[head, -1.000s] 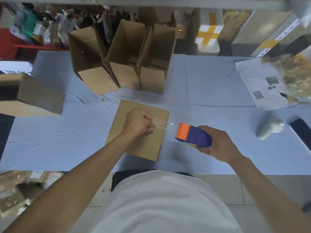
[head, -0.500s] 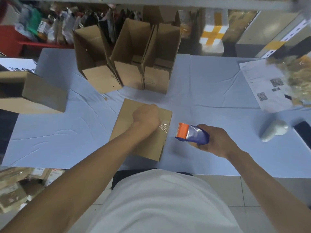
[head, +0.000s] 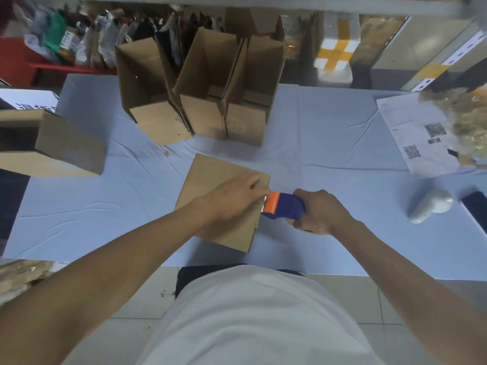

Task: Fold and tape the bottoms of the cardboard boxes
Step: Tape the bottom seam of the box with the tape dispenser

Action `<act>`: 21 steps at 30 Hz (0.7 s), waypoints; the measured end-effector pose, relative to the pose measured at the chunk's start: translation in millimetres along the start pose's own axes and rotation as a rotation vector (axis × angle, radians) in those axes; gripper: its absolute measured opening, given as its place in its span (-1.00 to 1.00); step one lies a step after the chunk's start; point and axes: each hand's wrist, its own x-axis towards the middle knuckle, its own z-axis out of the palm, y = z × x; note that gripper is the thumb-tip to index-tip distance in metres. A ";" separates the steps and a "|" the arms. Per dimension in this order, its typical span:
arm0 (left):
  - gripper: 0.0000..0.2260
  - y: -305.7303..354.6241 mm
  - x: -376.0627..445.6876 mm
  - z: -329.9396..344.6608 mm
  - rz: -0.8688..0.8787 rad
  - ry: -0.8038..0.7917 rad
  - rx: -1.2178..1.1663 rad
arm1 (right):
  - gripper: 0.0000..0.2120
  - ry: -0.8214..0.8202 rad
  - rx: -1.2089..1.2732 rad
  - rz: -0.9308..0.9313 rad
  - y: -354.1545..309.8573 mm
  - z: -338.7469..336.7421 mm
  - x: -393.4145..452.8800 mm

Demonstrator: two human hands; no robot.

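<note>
While our left hand (head: pixel 234 196) pinches the tape end on the box (head: pixel 210 180) at the frame's centre on the counter (head: pixel 329 154), our right hand (head: pixel 320 210) grips the dispenser (head: pixel 286 206). We should keep the tape tight and straight.

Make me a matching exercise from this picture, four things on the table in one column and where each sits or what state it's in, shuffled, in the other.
Things:
1. tape dispenser
2. flat box
3. three open boxes
4. white scanner

Places or states:
A. standing at the table's far edge
B. lying alone to the right, untouched
C. held in the right hand
D. under the left hand, near the person

Pairs: 1-C, 2-D, 3-A, 4-B
</note>
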 end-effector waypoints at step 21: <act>-0.68 -48.6 -14.8 33.3 0.254 0.515 0.078 | -0.60 0.273 0.473 0.160 20.1 5.6 -50.7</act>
